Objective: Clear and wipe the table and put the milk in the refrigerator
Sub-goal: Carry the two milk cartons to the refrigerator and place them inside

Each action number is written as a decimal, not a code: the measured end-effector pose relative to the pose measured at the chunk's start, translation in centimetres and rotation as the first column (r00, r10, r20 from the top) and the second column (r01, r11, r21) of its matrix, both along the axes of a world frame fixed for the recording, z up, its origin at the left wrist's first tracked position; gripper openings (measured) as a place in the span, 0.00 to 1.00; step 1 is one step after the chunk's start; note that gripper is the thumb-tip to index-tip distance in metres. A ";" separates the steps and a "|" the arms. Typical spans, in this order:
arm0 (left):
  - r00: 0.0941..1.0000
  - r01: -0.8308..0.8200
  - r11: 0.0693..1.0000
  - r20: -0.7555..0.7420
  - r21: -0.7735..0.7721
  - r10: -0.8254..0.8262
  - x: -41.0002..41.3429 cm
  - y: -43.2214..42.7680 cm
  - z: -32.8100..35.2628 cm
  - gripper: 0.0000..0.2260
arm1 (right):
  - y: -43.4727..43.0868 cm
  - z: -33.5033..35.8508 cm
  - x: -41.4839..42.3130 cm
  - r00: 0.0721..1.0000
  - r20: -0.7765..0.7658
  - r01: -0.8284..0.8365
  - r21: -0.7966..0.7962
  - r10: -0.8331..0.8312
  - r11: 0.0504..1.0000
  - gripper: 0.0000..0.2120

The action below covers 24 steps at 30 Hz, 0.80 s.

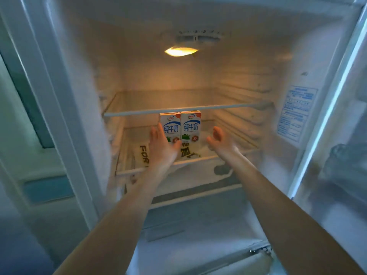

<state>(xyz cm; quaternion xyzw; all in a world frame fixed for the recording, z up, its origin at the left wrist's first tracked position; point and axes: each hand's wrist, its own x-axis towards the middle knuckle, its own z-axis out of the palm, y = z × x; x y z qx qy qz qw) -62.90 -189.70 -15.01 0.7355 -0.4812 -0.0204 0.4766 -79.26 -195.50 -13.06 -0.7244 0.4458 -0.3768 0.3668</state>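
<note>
- Head view: left milk carton and right milk carton stand upright and touching on the refrigerator shelf, fronts outward; judged just stowed.
- Left hand: straight fingers touch the left milk carton's side, apparently steadying it.
- Right hand: fingers apart, clear of both.
- Legible: "纯牛奶" on both; "FOR" on the white bag; wall label unreadable.

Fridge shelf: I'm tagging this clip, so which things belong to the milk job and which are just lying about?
Job: left milk carton, right milk carton, refrigerator, left hand, right hand.
Lying about: printed white plastic, interior lamp, blue label.
</note>
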 end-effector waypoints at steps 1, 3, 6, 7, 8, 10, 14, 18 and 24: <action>1.000 0.027 1.000 0.010 -0.010 -0.027 -0.4 0.7 -0.3 0.36 | 1.1 -0.2 -0.5 1.000 0.012 0.014 -0.007 -0.014 1.000 0.25; 0.994 0.098 0.995 0.041 -0.014 -0.097 -1.3 2.8 -0.7 0.37 | 3.6 -0.7 -1.5 0.999 0.019 0.040 -0.035 -0.040 0.999 0.16; 0.984 0.173 0.984 0.038 0.051 -0.175 -1.9 6.0 -0.7 0.38 | 7.9 -0.7 -2.7 0.989 0.081 0.125 -0.056 -0.120 0.991 0.22; 0.978 0.207 0.977 0.022 0.052 -0.208 -2.1 7.0 -0.9 0.38 | 9.6 -0.5 -3.2 0.987 0.095 0.137 -0.067 -0.130 0.988 0.23; 0.972 0.235 0.971 0.012 0.054 -0.236 -2.4 8.1 -0.9 0.37 | 10.8 -0.4 -3.6 0.985 0.120 0.134 -0.073 -0.124 0.988 0.24; 0.963 0.269 0.961 0.015 0.064 -0.271 -2.7 10.1 -0.9 0.38 | 13.0 -0.3 -4.3 0.978 0.162 0.147 -0.071 -0.134 0.987 0.24; 0.941 0.340 0.940 -0.009 0.038 -0.340 -4.2 14.0 -1.1 0.36 | 18.3 -1.0 -7.3 0.958 0.205 0.221 -0.076 -0.202 0.972 0.22; 0.894 0.448 0.893 -0.018 0.045 -0.448 -7.2 17.1 -0.6 0.33 | 23.8 -1.4 -10.9 0.909 0.252 0.359 -0.072 -0.331 0.931 0.24; 0.814 0.581 0.813 0.020 -0.028 -0.581 -14.2 20.4 1.3 0.25 | 30.1 -1.4 -16.6 0.804 0.388 0.515 -0.075 -0.450 0.854 0.17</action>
